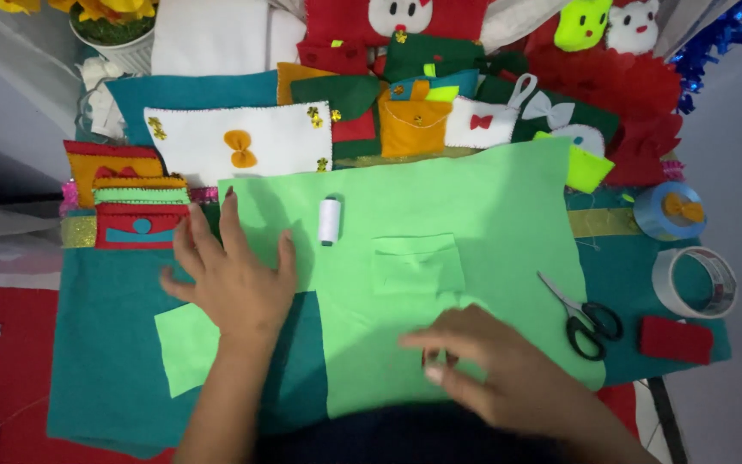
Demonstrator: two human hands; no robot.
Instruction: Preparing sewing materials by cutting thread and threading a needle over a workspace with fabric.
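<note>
- The left hand [232, 277] lies flat with fingers spread wide, pressing the left edge of the light green felt sheet [474, 223].
- The right hand [498, 371] rests on the sheet's lower part, fingertips pinched narrow on something too small to tell.
- A white thread spool [329, 220] stands on the sheet.
- Black-handled scissors [584, 318] lie at the sheet's right edge.
- A tape roll [694, 281] sits right of the sheet.

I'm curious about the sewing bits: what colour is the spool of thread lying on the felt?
White. The spool of thread lies on light green felt, clearest in the head view.
</note>
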